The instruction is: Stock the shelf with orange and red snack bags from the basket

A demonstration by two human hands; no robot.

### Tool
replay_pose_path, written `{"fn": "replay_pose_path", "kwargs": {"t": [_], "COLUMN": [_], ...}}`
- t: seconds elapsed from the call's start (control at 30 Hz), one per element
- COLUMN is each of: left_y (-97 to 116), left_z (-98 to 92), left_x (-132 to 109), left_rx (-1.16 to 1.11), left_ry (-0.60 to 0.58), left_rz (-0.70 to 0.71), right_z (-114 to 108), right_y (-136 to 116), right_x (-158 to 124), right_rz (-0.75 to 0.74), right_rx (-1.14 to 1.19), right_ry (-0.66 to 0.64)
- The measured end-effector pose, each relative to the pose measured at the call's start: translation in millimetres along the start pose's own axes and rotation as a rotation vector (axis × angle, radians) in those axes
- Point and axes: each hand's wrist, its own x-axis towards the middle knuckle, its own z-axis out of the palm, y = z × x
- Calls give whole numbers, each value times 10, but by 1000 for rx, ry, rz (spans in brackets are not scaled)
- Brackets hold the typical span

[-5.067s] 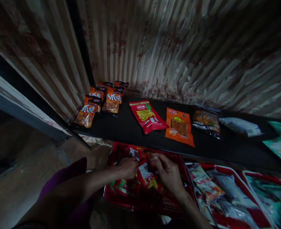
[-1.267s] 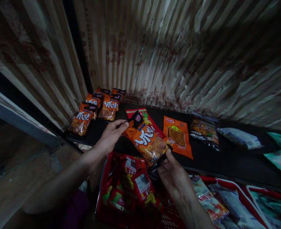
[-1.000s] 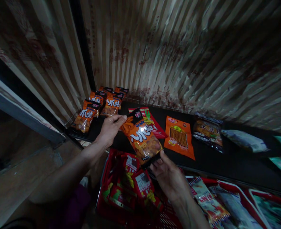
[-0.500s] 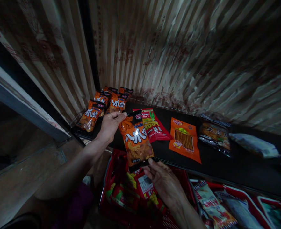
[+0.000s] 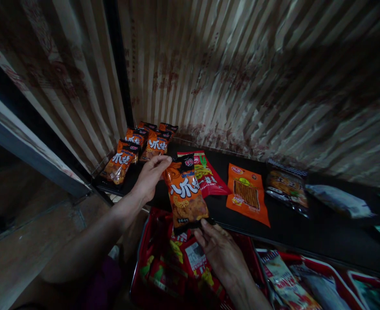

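Observation:
An orange snack packet with white characters hangs upright over the front of the black shelf. My left hand pinches its top left corner. My right hand grips its bottom edge from below. Several matching orange packets lie in a row at the shelf's left end, just beyond my left hand. Directly under my hands sits a red basket filled with red snack packets.
On the shelf lie a red packet, a flat orange packet, a dark packet and a pale packet. More red baskets of packets stand at lower right. A striped curtain hangs behind.
Five seconds ago both hands were down in the red basket. Since then they lifted out the orange packet, swung it from slanted to upright, and shifted it left toward the matching packets.

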Motion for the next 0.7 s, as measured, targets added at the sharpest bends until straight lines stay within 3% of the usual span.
{"fn": "replay_pose_path", "kwargs": {"t": [0.27, 0.47, 0.7], "left_y": [-149, -312, -399], "left_z": [140, 293, 353], "left_x": [-182, -440, -530], "left_rx": [-74, -61, -96], "left_ry": [-17, -239, -341], "left_rz": [-131, -244, -213], "right_z": [3, 17, 49], "right_y": [-88, -83, -112], "right_x": [35, 62, 44], "right_rz": [-68, -148, -167], "right_rx": [91, 79, 105], "right_ry": [59, 51, 63]}}
